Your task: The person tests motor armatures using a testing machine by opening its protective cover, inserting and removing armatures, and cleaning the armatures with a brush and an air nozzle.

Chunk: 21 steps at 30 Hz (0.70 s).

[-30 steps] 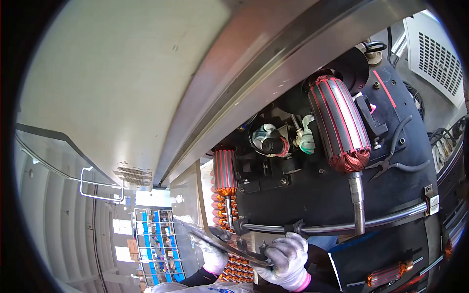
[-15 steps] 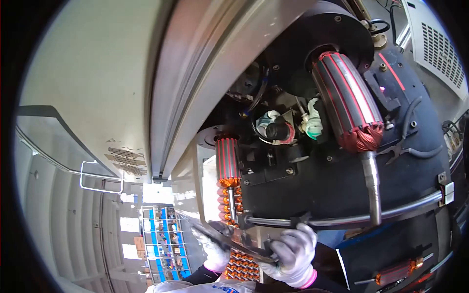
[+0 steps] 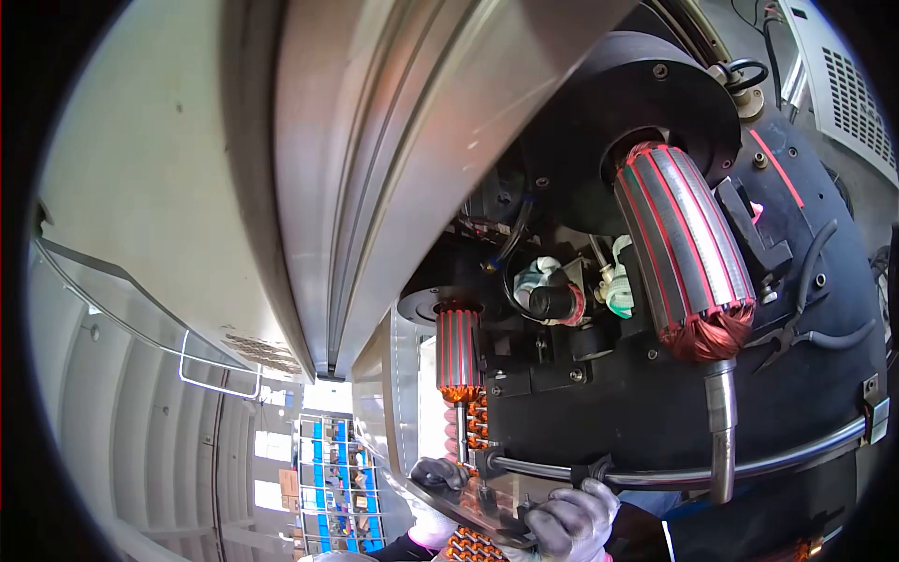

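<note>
My left hand, in a grey-white glove with dark fingertips, grips the far end of a flat plate with a dark edge and small upright studs. My right hand, gloved too, is closed around its near end, just below a black clamp on the curved metal rail. The plate is tilted and its underside is hidden. Close beyond my left fingers, a smaller motor armature with red strips and copper windings points its shaft toward me.
A larger armature sits in a black round holder, its shaft reaching over the rail. Open pliers lie on the black machine bed. A big grey machine frame fills the upper left. Shelving with blue parts stands behind.
The view has tilted, so the machine and both hands appear lower and further right. Both hands keep hold of the plate, which appears slightly nearer the rail.
</note>
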Each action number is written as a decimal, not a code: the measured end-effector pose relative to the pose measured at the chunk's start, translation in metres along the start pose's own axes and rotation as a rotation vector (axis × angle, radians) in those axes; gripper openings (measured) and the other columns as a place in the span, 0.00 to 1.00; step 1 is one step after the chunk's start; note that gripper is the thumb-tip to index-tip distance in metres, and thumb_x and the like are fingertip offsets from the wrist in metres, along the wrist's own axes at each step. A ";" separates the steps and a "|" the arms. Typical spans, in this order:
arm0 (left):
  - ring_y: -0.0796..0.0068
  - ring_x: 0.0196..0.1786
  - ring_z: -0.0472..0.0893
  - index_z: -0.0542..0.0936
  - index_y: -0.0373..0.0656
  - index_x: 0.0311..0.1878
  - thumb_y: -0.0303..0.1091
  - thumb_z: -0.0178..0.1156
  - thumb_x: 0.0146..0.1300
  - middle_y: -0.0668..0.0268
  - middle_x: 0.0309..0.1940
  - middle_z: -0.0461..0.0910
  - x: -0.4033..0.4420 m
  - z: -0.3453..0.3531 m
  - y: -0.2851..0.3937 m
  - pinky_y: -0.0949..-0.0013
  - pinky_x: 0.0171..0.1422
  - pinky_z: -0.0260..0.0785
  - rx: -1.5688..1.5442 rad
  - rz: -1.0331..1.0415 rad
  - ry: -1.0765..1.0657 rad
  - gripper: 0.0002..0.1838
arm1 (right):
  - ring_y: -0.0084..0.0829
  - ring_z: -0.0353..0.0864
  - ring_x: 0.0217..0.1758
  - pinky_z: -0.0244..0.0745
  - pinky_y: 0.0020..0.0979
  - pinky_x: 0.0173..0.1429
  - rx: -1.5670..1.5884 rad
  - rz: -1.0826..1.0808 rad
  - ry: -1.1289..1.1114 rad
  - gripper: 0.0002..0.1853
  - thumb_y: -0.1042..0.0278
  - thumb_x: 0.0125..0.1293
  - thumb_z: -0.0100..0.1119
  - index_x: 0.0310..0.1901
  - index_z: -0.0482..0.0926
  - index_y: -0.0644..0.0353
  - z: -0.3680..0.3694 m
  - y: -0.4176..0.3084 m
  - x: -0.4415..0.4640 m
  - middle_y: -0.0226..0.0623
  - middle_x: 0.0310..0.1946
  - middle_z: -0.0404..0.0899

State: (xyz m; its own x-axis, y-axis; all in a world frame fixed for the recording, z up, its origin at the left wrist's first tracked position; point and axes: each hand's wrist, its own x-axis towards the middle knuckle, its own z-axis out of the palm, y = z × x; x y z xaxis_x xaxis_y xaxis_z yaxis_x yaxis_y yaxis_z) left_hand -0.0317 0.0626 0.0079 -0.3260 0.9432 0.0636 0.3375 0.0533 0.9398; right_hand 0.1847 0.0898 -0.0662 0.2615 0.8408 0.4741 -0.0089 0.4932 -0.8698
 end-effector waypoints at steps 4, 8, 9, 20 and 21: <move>0.69 0.32 0.71 0.69 0.41 0.35 0.64 0.40 0.70 0.65 0.25 0.69 -0.002 0.005 0.002 0.63 0.46 0.66 0.024 -0.027 0.062 0.31 | 0.37 0.75 0.45 0.69 0.48 0.57 0.000 -0.001 0.016 0.23 0.44 0.54 0.64 0.45 0.74 0.50 0.001 0.001 -0.003 0.33 0.40 0.73; 0.69 0.33 0.72 0.70 0.40 0.35 0.62 0.41 0.71 0.64 0.26 0.70 -0.002 0.001 0.000 0.64 0.47 0.67 0.038 -0.024 0.038 0.29 | 0.37 0.75 0.45 0.70 0.48 0.56 0.011 -0.010 0.027 0.22 0.44 0.54 0.64 0.44 0.74 0.50 0.002 0.002 -0.002 0.33 0.40 0.73; 0.69 0.34 0.72 0.70 0.40 0.35 0.61 0.42 0.71 0.64 0.26 0.71 -0.002 0.002 0.001 0.64 0.47 0.67 0.031 -0.013 0.026 0.29 | 0.37 0.76 0.45 0.70 0.48 0.56 0.006 -0.015 0.029 0.22 0.44 0.54 0.64 0.44 0.74 0.50 0.002 0.003 -0.003 0.33 0.40 0.73; 0.69 0.35 0.73 0.71 0.39 0.35 0.60 0.44 0.71 0.63 0.27 0.72 -0.005 -0.002 0.000 0.64 0.48 0.67 0.073 -0.016 0.025 0.28 | 0.37 0.75 0.45 0.70 0.49 0.55 0.031 -0.029 0.051 0.22 0.43 0.56 0.62 0.45 0.75 0.50 0.005 0.005 -0.006 0.32 0.41 0.73; 0.69 0.35 0.73 0.71 0.39 0.35 0.60 0.44 0.71 0.63 0.27 0.72 -0.005 -0.001 0.000 0.64 0.48 0.67 0.083 -0.010 0.030 0.28 | 0.37 0.75 0.45 0.70 0.49 0.55 0.033 -0.030 0.053 0.22 0.43 0.56 0.62 0.45 0.75 0.50 0.005 0.005 -0.007 0.32 0.41 0.73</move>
State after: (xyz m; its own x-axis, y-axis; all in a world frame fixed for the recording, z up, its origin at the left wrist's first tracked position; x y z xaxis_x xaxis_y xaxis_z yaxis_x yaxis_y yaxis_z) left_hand -0.0312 0.0575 0.0079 -0.3553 0.9325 0.0654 0.4055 0.0907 0.9096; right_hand 0.1776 0.0873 -0.0734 0.3126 0.8128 0.4916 -0.0316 0.5261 -0.8498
